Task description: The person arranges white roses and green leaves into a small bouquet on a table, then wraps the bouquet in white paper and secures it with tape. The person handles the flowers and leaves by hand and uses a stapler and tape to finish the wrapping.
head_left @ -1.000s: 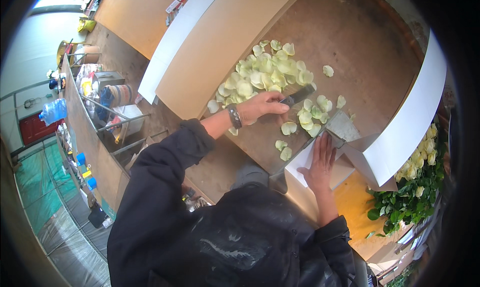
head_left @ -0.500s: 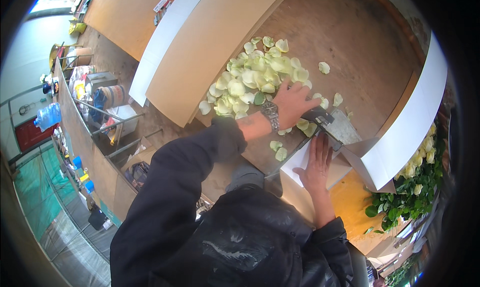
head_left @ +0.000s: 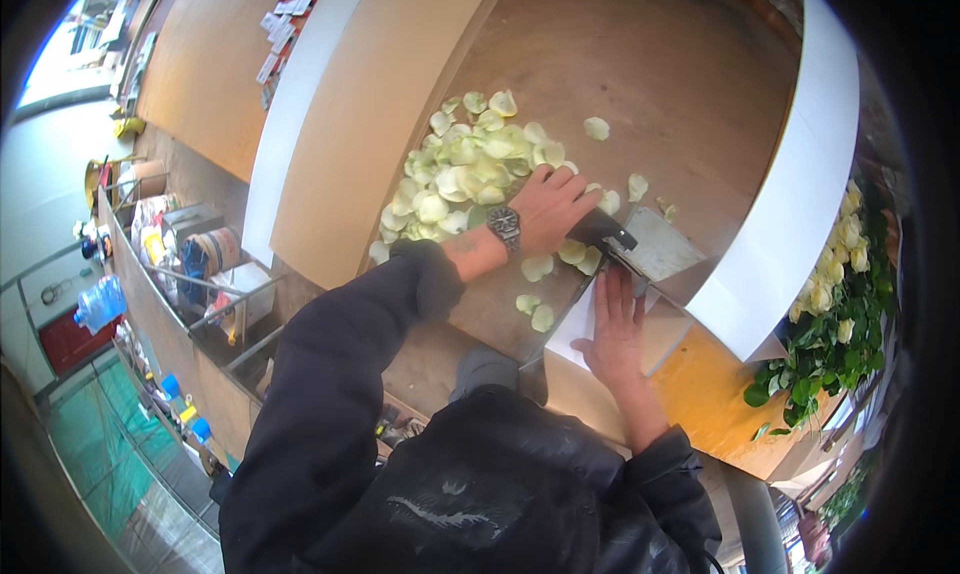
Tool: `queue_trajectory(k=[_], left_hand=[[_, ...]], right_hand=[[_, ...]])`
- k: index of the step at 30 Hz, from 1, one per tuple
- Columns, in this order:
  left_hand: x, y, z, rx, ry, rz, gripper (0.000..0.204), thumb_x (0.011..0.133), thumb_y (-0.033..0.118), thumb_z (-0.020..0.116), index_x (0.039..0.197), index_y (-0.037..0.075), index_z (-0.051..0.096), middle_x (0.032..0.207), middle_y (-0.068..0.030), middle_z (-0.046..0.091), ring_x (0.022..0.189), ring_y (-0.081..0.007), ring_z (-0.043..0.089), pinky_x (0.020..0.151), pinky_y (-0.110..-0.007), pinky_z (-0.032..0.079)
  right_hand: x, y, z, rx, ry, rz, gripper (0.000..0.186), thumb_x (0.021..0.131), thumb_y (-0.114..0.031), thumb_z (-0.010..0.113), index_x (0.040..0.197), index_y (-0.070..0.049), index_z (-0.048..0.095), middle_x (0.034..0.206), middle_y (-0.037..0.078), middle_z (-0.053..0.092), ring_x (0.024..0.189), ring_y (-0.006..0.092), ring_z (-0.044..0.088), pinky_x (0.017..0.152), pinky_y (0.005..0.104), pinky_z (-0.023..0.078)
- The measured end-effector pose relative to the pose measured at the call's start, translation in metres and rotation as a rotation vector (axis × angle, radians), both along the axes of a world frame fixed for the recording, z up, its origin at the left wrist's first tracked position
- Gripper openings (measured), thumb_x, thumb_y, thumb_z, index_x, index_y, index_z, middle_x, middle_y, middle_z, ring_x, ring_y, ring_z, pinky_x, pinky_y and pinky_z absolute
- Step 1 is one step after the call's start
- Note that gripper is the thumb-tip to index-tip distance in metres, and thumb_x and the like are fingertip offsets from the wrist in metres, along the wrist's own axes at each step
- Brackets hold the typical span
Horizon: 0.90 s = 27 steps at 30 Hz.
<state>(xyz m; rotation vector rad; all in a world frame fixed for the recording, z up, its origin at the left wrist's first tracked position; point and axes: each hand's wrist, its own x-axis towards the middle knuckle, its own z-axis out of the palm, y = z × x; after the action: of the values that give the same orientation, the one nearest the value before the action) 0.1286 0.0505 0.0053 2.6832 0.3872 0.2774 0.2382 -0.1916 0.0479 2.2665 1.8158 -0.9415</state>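
Note:
My left hand (head_left: 556, 212), with a metal watch at the wrist, is closed around the handle of a black stapler (head_left: 606, 236). The stapler's jaw end meets the edge of a folded sheet (head_left: 585, 319), white on one side and brown on the other. On that sheet my right hand (head_left: 617, 336) lies flat, fingers stretched toward the stapler. A grey flat plate (head_left: 660, 244) sits beside the stapler's front. Pale green-white rose petals (head_left: 455, 169) are heaped just beyond my left hand, and a few loose petals lie around the stapler.
A long white and brown sheet (head_left: 385, 104) lies left of the petals. Another white sheet (head_left: 790, 184) curves up at the right. Beyond it are white roses with green leaves (head_left: 825, 294). Small boxes (head_left: 285, 29) are at the upper left, and a metal-framed rack (head_left: 205, 264) with containers below.
The whole view has shifted, so the table and petals appear farther left. My left hand stays on the stapler and my right hand stays flat on the folded sheet.

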Motion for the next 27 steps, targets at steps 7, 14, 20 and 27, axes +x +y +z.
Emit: queue_trajectory(k=[7,14,20,27], left_hand=[[0.006,0.000,0.001,0.144,0.156,-0.043,0.022,0.079,0.014,0.068,0.099,0.009,0.059,0.098,-0.0072,0.063,0.095,-0.0257,0.061,0.083,-0.040,0.046],[0.005,0.004,0.005,0.037,0.206,-0.096,0.016,0.079,0.008,0.063,0.095,0.007,0.059,0.091,-0.0115,0.066,0.084,-0.0307,0.067,0.074,-0.043,0.052],[0.006,0.003,0.016,-0.044,0.287,-0.111,0.017,0.081,0.007,0.063,0.098,0.008,0.059,0.094,-0.0133,0.067,0.087,-0.0350,0.067,0.078,-0.045,0.053],[-0.007,-0.006,0.006,0.085,0.125,0.029,0.067,0.070,0.021,0.087,0.132,0.013,0.061,0.112,-0.0105,0.062,0.108,-0.0344,0.058,0.091,-0.048,0.044]], right_hand=[[0.001,-0.002,-0.001,-0.039,0.130,-0.076,0.123,0.071,-0.028,0.090,0.164,0.002,0.016,0.171,0.025,0.019,0.154,0.0426,0.025,0.123,0.0598,0.023],[0.006,-0.007,0.002,0.025,0.248,-0.153,0.106,0.075,-0.021,0.085,0.160,0.003,0.028,0.169,0.024,0.023,0.152,0.0454,0.030,0.123,0.0614,0.025],[0.025,-0.020,0.010,0.287,0.280,-0.223,0.064,0.079,-0.010,0.079,0.140,-0.001,0.060,0.154,0.017,0.052,0.141,0.0353,0.049,0.116,0.0475,0.041],[0.074,-0.114,0.014,0.408,0.217,-0.701,0.049,0.081,-0.008,0.074,0.129,-0.001,0.069,0.125,0.024,0.070,0.115,0.0422,0.066,0.101,0.0463,0.053]])
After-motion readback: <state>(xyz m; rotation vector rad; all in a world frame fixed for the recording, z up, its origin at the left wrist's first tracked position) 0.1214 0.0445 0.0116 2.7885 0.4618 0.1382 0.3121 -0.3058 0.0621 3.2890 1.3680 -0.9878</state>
